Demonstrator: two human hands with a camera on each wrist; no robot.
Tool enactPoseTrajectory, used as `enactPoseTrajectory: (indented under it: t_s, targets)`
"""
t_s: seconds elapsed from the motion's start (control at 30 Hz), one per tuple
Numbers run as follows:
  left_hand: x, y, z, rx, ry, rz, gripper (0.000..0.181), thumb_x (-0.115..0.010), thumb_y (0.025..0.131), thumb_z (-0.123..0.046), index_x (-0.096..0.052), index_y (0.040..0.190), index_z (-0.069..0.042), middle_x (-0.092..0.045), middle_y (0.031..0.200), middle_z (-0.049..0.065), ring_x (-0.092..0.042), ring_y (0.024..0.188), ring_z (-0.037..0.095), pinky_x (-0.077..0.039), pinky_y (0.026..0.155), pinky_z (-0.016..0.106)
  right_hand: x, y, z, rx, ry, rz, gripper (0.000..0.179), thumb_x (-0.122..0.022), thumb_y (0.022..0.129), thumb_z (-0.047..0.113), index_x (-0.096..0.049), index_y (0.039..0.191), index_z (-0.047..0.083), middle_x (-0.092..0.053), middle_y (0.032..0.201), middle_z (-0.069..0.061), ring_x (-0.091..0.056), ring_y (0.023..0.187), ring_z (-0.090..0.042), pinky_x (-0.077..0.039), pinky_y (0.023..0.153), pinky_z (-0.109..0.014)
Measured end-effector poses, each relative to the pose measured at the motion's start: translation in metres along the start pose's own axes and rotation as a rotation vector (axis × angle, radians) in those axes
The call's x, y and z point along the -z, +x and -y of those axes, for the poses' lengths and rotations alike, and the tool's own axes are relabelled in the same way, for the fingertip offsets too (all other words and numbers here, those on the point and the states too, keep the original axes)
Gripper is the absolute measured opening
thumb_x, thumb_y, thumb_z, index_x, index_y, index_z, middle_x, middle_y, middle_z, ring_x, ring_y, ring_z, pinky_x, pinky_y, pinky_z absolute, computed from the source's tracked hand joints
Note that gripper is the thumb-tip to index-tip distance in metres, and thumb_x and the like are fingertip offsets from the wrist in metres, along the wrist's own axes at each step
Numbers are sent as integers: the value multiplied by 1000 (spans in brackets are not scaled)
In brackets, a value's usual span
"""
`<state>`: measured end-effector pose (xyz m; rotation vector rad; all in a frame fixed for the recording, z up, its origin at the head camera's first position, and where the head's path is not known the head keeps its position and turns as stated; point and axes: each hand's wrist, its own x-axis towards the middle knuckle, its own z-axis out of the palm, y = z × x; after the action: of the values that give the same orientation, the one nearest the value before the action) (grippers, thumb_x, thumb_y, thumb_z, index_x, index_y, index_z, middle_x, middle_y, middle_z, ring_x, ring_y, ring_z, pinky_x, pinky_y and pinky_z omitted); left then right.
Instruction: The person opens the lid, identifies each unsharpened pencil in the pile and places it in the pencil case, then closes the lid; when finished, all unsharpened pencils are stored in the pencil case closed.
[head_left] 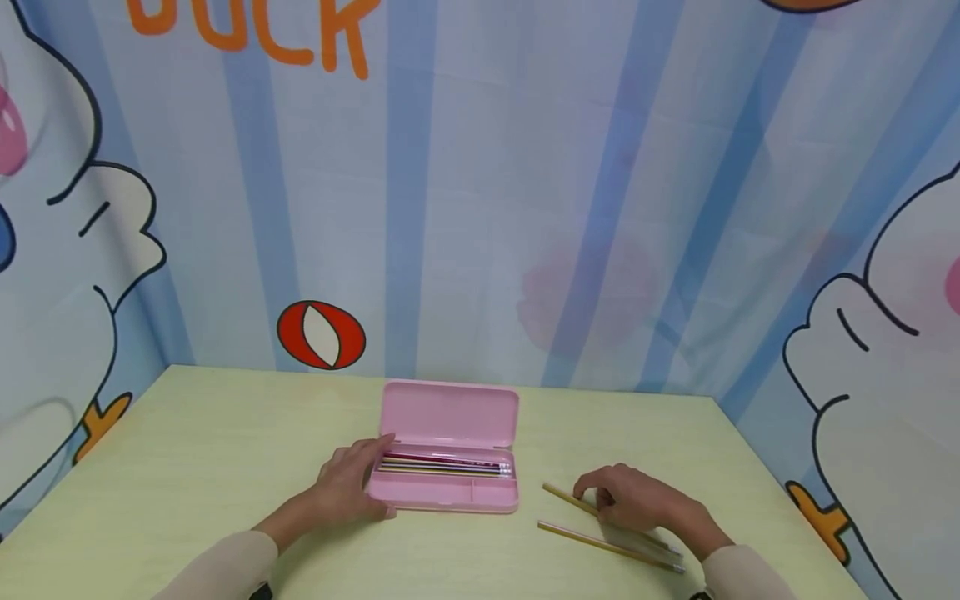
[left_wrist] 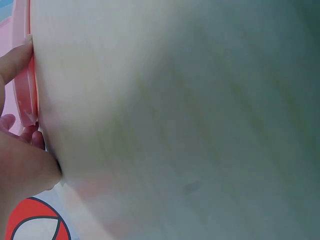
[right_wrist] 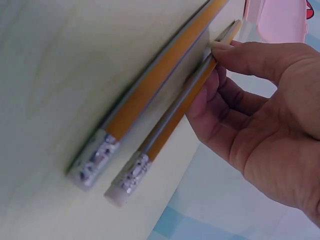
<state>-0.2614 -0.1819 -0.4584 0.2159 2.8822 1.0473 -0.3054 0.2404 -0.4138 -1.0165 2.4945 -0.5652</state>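
Note:
A pink pencil case (head_left: 423,497) lies with its lid (head_left: 450,415) raised, several pencils (head_left: 442,467) side by side within it. My left hand (head_left: 347,483) grips the case's left end, thumb at the front corner and fingers along the side. On the right, my right hand (head_left: 637,500) pinches a yellow pencil (right_wrist: 172,112) between thumb and fingers, its eraser end pointing toward me. A second yellow pencil (head_left: 592,541) lies beside it on the table, nearer to me. In the left wrist view only the case's edge (left_wrist: 25,95) shows.
The pale yellow table (head_left: 225,433) meets a blue striped backdrop (head_left: 480,208) at its back edge. Cartoon figures are printed on the cloth to both sides. A small divider splits the case's front compartment.

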Motion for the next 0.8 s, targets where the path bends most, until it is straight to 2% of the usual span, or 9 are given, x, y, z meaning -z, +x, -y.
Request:
enactPoseTrajectory:
  t_s: [0.2,0.5,0.8]
  targets:
    - [0,0,-1,0,-3,-4,100,-91,69,-23,-39,153,-18,-44,152,14,-39,128,36,-31,108,65,2,0,1,-1,3,17,34,-60,91,-6,-67,121,8,-59,69,5,-43,60,-1,-40,62,-23]
    - [-1,0,-1,7,-3,-5,100,-91,69,-22,-39,154,-18,-44,152,14,-39,128,36,-30,108,65,5,0,2,-18,32,27,35,-66,88,-5,-68,122,2,-69,83,2,-56,71,-1,-48,67,-23]
    - [0,1,-2,7,7,-3,101,-91,68,-23,-38,154,-19,-44,152,14,-39,127,36,-31,107,65,8,1,4,-20,70,73,41,-67,88,-5,-65,129,3,-67,86,1,-52,71,-2,-45,66,-24]
